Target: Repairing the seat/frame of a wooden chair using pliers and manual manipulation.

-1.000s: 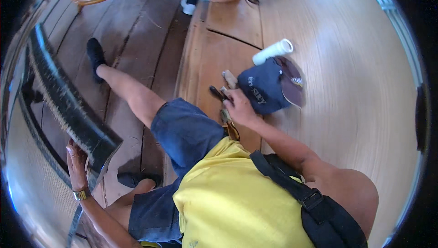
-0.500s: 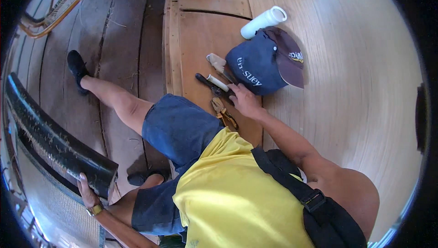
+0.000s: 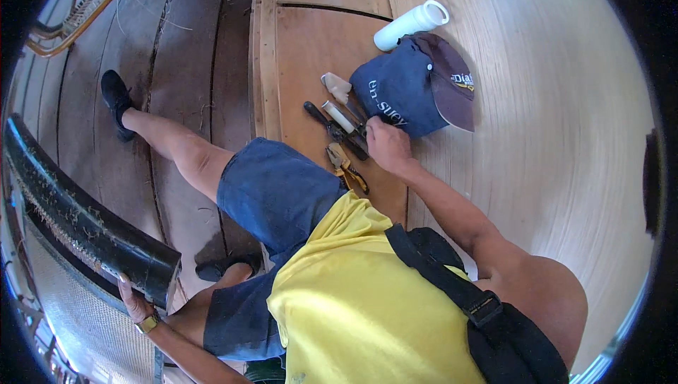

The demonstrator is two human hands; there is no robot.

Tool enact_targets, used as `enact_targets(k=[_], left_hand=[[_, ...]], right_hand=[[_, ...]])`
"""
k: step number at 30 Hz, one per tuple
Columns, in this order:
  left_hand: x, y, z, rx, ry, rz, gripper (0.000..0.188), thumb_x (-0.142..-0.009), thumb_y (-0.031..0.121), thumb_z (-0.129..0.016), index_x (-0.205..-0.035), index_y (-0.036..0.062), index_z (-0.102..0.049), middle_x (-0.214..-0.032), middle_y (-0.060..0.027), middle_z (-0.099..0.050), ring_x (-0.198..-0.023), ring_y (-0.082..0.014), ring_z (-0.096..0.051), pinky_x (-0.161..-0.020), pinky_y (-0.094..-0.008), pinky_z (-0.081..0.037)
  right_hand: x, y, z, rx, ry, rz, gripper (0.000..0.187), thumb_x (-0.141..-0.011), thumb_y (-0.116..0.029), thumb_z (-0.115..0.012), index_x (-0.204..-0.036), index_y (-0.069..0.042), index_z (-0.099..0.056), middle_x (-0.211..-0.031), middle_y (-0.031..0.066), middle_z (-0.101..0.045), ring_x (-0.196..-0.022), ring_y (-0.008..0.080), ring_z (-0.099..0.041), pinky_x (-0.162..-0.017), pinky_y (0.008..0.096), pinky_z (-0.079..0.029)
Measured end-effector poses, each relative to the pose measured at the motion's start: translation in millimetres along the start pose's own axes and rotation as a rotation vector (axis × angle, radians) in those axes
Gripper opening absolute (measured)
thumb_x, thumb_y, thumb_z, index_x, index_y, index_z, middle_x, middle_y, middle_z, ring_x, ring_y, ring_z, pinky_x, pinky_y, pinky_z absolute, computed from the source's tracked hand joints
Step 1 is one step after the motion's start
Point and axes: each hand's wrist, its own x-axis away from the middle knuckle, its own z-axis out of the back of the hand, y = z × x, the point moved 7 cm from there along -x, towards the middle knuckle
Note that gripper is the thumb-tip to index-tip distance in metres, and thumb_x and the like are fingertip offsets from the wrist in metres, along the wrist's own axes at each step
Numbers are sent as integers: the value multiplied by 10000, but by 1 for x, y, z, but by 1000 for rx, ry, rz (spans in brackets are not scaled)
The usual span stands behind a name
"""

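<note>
I have the curved black piece [image 3: 83,216] on the person's left, over the plank floor [image 3: 183,52], its long axis running slantwise: the near end sits by the left knee, the far end points forward and out to the left. Its lower edge looks frayed. The left hand [image 3: 135,302] holds that edge close to the near end, some fingers hidden behind it. Well apart, the right hand [image 3: 388,145] rests over the wooden bench [image 3: 307,52], fingers curled beside the dark blue cap [image 3: 395,91]; I can't tell whether they grip anything. Just left of it I see a pale-handled tool [image 3: 337,88], a black-handled tool [image 3: 317,113], a whitish cylinder [image 3: 337,116] and pliers [image 3: 345,168]. Beyond the cap lies a white bottle [image 3: 409,26], tilted toward the right
</note>
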Motion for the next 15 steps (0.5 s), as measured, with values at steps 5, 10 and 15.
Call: enact_targets(k=[5, 10, 15], left_hand=[[-12, 7, 17, -210, -89, -144, 883, -764, 458, -819, -1418, 5, -439, -1348, -79, -561, -1221, -243, -520, -1068, -387, -363], [-5, 12, 0, -154, -104, -167, 862, -753, 351, -811, -1416, -23, -407, -1319, -105, -570, -1197, -245, -542, -1053, -371, -384], [25, 22, -32, -223, 115, -94, 546, -804, 257, -681, -1279, 24, -546, -1008, -29, -642, -857, -152, -580, -748, -279, -445]], right_hand=[[13, 10, -1, -67, 67, 31, 196, -955, -233, -550, -1015, -47, -564, -939, 212, -653, -832, 422, -663, -710, 517, -532], [28, 15, -40, 35, -52, 59, 252, -933, -230, -579, -1098, -39, -577, -1091, 218, -597, -957, 408, -649, -769, 518, -525], [41, 8, -32, -228, 127, 200, 302, -906, -172, -609, -1173, -32, -620, -1080, 238, -629, -998, 412, -620, -903, 501, -484]])
